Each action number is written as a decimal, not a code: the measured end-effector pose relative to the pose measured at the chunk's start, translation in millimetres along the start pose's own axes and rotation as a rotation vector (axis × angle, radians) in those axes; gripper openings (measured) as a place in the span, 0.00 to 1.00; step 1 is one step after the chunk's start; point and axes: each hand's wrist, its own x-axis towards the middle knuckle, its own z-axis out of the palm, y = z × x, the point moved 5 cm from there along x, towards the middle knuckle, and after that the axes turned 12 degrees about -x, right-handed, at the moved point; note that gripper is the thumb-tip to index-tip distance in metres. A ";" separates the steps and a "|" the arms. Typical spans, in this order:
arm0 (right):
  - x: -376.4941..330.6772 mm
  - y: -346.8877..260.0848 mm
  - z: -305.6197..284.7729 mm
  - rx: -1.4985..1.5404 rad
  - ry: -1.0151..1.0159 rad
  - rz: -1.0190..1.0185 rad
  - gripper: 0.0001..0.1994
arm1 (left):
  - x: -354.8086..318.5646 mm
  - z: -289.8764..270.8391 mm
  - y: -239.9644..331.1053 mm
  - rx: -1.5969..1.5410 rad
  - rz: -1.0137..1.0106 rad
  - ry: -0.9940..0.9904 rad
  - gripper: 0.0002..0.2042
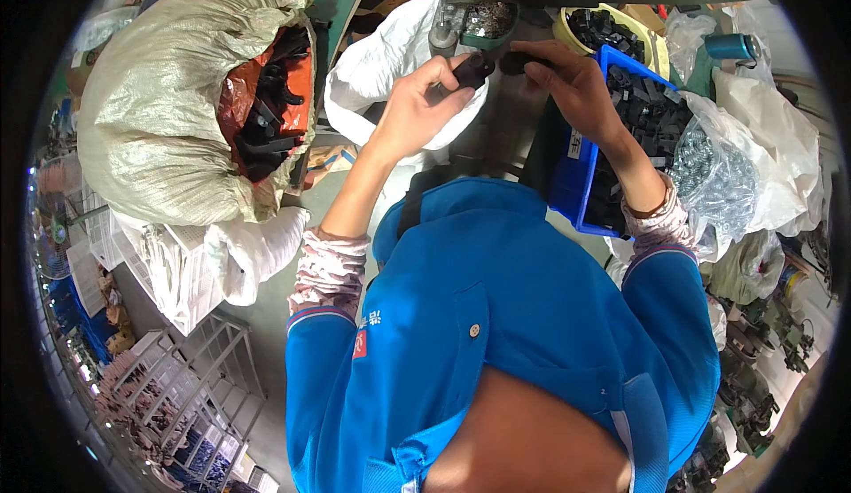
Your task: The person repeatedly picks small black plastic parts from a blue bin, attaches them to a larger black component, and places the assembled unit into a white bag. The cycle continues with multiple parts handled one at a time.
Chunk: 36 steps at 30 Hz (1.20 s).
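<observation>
My left hand (424,103) is closed round a black moulded part (473,69), its thumb and forefinger gripping the near side. A short gap to the right, my right hand (572,76) pinches a smaller dark piece (525,63) between thumb and fingers; its exact kind is too small to tell. Both hands are raised in front of a metal machine post (443,36). Beneath my right forearm stands a blue bin (578,193) filled with black plastic parts (651,112).
At the left bulges a large woven sack (151,112) with black parts in its mouth. A white bag (355,94) hangs beyond my left hand. A yellow tub (658,45) of black pieces and a clear bag (714,169) of metal pieces stand at the right.
</observation>
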 end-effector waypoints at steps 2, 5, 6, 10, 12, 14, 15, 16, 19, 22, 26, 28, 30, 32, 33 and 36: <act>0.2 -5.3 7.4 0.042 -0.018 0.013 0.14 | 1.1 -5.1 1.0 0.026 -0.041 -0.053 0.10; 4.5 -10.2 13.7 -0.095 -0.004 0.026 0.14 | 3.4 -13.7 6.3 0.061 -0.059 -0.098 0.10; 8.5 -14.7 14.4 -0.204 0.047 -0.107 0.13 | 4.6 -16.7 6.8 0.072 -0.058 -0.109 0.11; 14.5 -19.3 25.3 -0.314 0.154 -0.274 0.13 | 11.1 -24.5 10.8 0.268 0.061 -0.168 0.11; 19.3 -18.2 31.8 -0.305 0.193 -0.284 0.13 | 17.1 -30.1 19.9 0.394 0.142 -0.188 0.11; 24.7 -23.0 37.4 -0.318 0.225 -0.293 0.14 | 23.7 -38.7 24.8 0.500 0.239 -0.211 0.09; 27.6 -25.3 40.3 -0.325 0.241 -0.297 0.14 | 28.8 -42.6 25.9 0.543 0.235 -0.228 0.08; 31.7 -21.5 43.5 -0.275 0.262 -0.269 0.13 | 35.9 -45.6 29.7 0.588 0.235 -0.247 0.08; 39.7 -14.3 49.8 -0.244 0.340 -0.252 0.13 | 49.1 -52.4 39.1 0.633 0.318 -0.290 0.12; 40.6 -25.8 50.1 -0.389 0.437 -0.367 0.12 | 62.9 -57.8 45.6 0.599 0.386 -0.330 0.14; 46.3 -16.8 50.4 -0.404 0.470 -0.419 0.12 | 75.4 -64.1 38.9 0.631 0.407 -0.366 0.16; 49.6 -9.2 51.0 -0.414 0.430 -0.345 0.11 | 77.2 -65.5 34.8 0.611 0.331 -0.392 0.16; 53.1 3.3 51.1 -0.422 0.371 -0.225 0.09 | 78.7 -65.2 31.6 0.618 0.267 -0.428 0.17; 57.1 17.5 52.5 -0.322 0.317 -0.089 0.09 | 83.6 -66.1 30.1 0.662 0.221 -0.464 0.18; 58.5 23.7 53.4 -0.271 0.288 -0.022 0.09 | 86.0 -65.4 26.8 0.679 0.176 -0.475 0.17; 60.7 22.0 55.2 -0.129 0.235 -0.033 0.11 | 88.7 -64.6 20.8 0.698 0.071 -0.505 0.14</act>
